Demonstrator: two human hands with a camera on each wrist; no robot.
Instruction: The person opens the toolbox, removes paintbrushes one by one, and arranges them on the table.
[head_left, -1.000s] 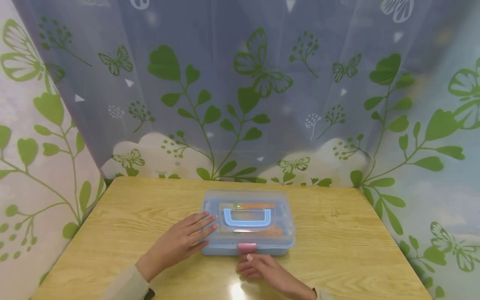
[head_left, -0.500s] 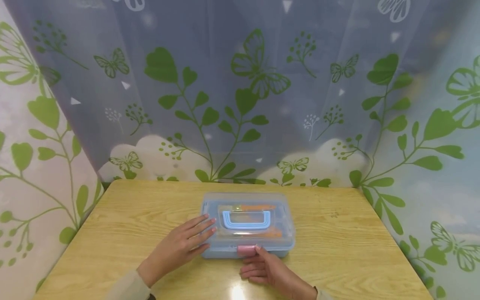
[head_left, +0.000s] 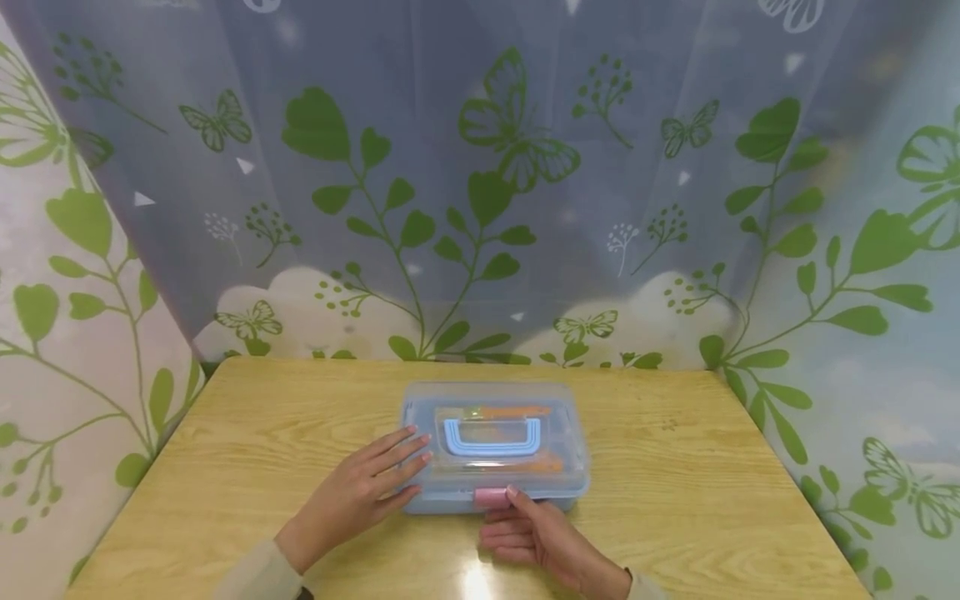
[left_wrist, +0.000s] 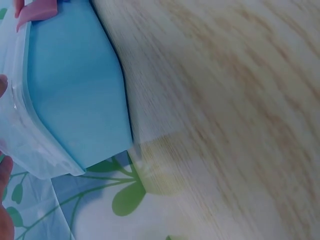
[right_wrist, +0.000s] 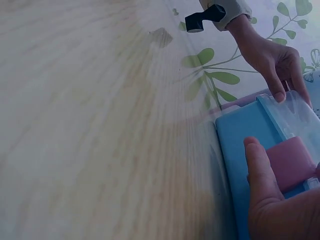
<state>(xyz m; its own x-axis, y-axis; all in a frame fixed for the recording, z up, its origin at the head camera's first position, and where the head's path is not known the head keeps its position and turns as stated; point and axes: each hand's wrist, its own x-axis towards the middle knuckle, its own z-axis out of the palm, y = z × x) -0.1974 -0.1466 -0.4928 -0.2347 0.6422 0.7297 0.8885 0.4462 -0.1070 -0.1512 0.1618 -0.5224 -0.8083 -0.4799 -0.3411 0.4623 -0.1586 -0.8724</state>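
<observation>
A light blue plastic box (head_left: 442, 505) with a clear lid (head_left: 572, 477) lies on the table, lid down. On the lid is a blue carry handle (head_left: 491, 451), and a pink latch (head_left: 491, 498) is at the middle of the front. My left hand (head_left: 366, 479) rests with extended fingers on the lid's left end. My right hand (head_left: 536, 533) is at the front, pinching the latch, thumb at its right end and the other fingers below. In the right wrist view the latch (right_wrist: 291, 162) sits beside an upright finger; in the left wrist view the latch (left_wrist: 42, 10) sticks outward.
Through the lid shows an orange-handled brush (head_left: 513, 412), with another orange piece (head_left: 543, 464) nearer the front. The wooden table (head_left: 675, 492) extends around the box. A curtain (head_left: 420, 167) printed with leaves and butterflies hangs behind it and at both sides.
My right hand has come up from below the latch, and its thumb now lies against the latch's right end. The left hand keeps its place on the lid.
</observation>
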